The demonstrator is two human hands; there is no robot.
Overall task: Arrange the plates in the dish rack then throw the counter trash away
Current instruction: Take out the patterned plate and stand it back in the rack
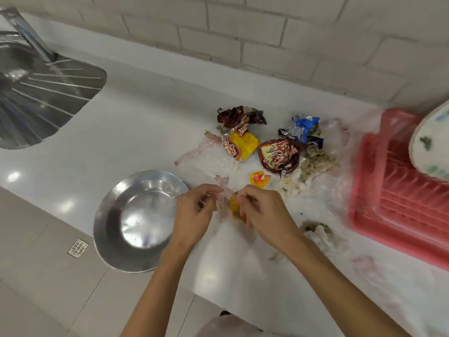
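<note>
- White worktop [136, 132] below a tiled wall [267, 45]; steel sink [36, 98] far left, pink rack [393, 190] at right with a patterned plate [430, 142] in it.
- Metal plate [136, 222] lies at the front edge, not yet racked. It is probably light, stiff and slick, and best lifted by the rim.
- Wrappers [279, 154] and fluff [315, 161] lie scattered mid-worktop. They look feather-light and crinkly, easy to pinch or scoop.
- Left hand [194, 212] pinches a clear film [224, 200].
- Right hand [264, 212], fingers curled, grips a yellow scrap [234, 209].
- Both hands are close together, just above the worktop.
</note>
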